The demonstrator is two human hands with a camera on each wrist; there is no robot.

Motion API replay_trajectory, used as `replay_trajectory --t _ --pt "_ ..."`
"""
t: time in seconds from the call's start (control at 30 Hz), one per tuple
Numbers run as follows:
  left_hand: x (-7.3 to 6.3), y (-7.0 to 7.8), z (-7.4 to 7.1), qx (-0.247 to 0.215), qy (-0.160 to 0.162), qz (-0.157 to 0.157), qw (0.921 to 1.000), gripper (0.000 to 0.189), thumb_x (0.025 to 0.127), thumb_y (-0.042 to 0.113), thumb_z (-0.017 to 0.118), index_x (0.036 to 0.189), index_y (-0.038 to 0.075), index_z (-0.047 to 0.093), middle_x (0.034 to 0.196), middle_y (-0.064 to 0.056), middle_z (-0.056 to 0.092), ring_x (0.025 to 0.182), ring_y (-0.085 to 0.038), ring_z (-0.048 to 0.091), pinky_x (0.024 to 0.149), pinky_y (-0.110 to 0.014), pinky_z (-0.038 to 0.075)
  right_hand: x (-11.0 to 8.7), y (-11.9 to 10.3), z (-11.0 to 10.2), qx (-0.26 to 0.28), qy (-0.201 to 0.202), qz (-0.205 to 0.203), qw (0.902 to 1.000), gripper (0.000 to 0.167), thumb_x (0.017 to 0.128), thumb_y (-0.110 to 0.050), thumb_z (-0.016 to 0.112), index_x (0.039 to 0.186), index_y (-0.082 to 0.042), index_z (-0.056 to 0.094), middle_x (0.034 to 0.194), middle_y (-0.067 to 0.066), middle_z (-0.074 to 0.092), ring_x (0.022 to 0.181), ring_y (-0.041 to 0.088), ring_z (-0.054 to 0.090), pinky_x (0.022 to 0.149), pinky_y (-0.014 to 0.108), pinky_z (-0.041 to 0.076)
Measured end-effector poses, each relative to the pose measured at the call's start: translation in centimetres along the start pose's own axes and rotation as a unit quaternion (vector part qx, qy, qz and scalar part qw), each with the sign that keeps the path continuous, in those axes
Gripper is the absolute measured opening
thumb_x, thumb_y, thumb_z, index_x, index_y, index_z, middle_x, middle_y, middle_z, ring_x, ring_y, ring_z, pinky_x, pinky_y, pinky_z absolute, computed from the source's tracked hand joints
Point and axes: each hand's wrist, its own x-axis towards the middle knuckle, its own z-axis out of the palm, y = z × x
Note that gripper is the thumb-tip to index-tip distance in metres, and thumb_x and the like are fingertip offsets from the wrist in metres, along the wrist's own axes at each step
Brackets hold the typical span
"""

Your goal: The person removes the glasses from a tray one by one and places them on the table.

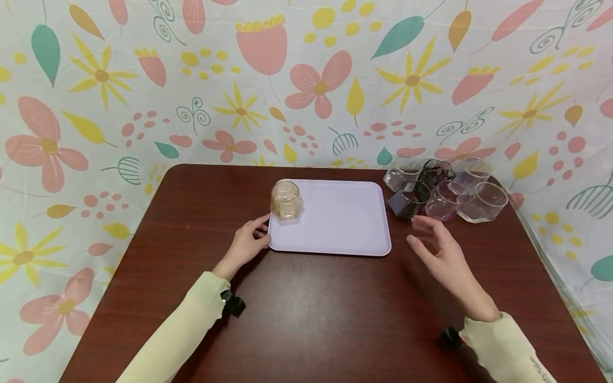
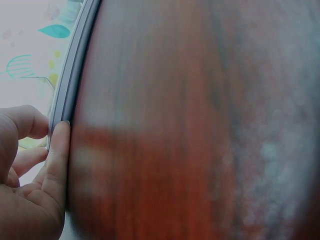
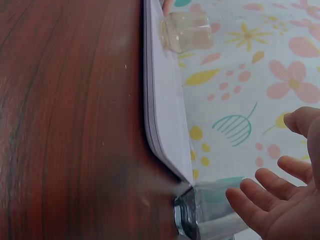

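Note:
A pale lilac tray (image 1: 342, 218) lies on the table, with an amber-tinted glass (image 1: 286, 200) upright at its left end. My left hand (image 1: 246, 244) holds the tray's left edge, fingers and thumb at the rim. In the left wrist view the fingertips (image 2: 61, 131) meet the tray's side (image 2: 67, 85). My right hand (image 1: 442, 252) hovers with loosely bent, parted fingers just in front of a dark grey glass (image 1: 409, 201), holding nothing. The right wrist view has this glass (image 3: 187, 215) beyond the fingertips, near the tray's corner.
Behind my right hand several more glasses stand in a cluster: a pink one (image 1: 446, 201), a clear one (image 1: 483, 203), a dark patterned one (image 1: 437, 173) and a clear one at the back left (image 1: 402, 173). A flowered cloth (image 1: 306, 122) hangs behind the brown table (image 1: 325, 314).

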Motion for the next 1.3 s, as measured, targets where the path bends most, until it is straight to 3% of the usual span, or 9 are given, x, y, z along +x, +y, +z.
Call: replay_trajectory --t 0.13,0.33,0.6,1.03,1.2,1.3 --pt "0.0 -0.1 0.0 -0.001 0.001 -0.001 1.0000 0.062 0.085 -0.002 0.064 0.147 0.005 0.059 0.110 -0.020 0.066 0.092 -0.029 0.071 0.066 -0.023 0.062 0.1 -0.5 0.5 0.006 -0.009 0.000 0.9999 0.048 0.097 0.000 0.067 0.143 0.003 0.052 0.135 0.024 0.060 0.116 -0.011 0.055 0.093 0.006 0.049" --pt "0.1 -0.1 0.0 -0.007 -0.001 -0.002 1.0000 0.062 0.086 -0.002 0.064 0.147 0.005 0.059 0.110 -0.021 0.066 0.092 -0.030 0.071 0.066 -0.024 0.063 0.4 -1.1 1.2 0.020 -0.013 -0.017 0.9996 0.050 0.095 0.003 0.069 0.143 0.001 0.054 0.135 0.018 0.060 0.119 -0.008 0.055 0.094 0.007 0.049" --pt "0.0 -0.1 0.0 -0.006 -0.003 -0.002 1.0000 0.062 0.086 -0.002 0.064 0.147 0.005 0.059 0.110 -0.020 0.065 0.093 -0.030 0.071 0.067 -0.025 0.063 1.2 -1.8 2.2 0.022 -0.034 -0.033 0.9986 0.052 0.094 0.005 0.070 0.143 0.000 0.054 0.138 0.023 0.060 0.118 -0.011 0.053 0.095 0.005 0.047" --pt "0.2 -0.2 -0.1 0.006 -0.006 -0.002 1.0000 0.062 0.086 0.000 0.064 0.148 0.005 0.058 0.110 -0.019 0.065 0.094 -0.030 0.071 0.068 -0.026 0.063 2.6 -3.1 4.4 0.025 -0.059 -0.059 0.9962 0.050 0.095 0.003 0.069 0.142 0.001 0.054 0.137 0.022 0.061 0.115 -0.008 0.056 0.097 0.012 0.052" --pt "0.2 -0.3 0.0 0.004 -0.001 -0.003 1.0000 0.062 0.085 -0.001 0.064 0.147 0.004 0.059 0.109 -0.020 0.065 0.093 -0.030 0.071 0.067 -0.025 0.063 2.9 -3.6 5.5 0.031 -0.073 -0.062 0.9950 0.049 0.096 0.000 0.069 0.142 -0.001 0.055 0.139 0.017 0.060 0.122 0.013 0.060 0.099 0.017 0.054" --pt "0.2 -0.3 0.0 0.002 0.003 -0.003 1.0000 0.062 0.084 -0.002 0.063 0.146 0.003 0.059 0.109 -0.020 0.065 0.093 -0.030 0.071 0.067 -0.024 0.063 3.2 -3.9 6.1 0.042 -0.084 -0.062 0.9936 0.048 0.097 -0.001 0.069 0.143 0.000 0.054 0.141 0.016 0.059 0.127 0.027 0.059 0.101 0.027 0.056"
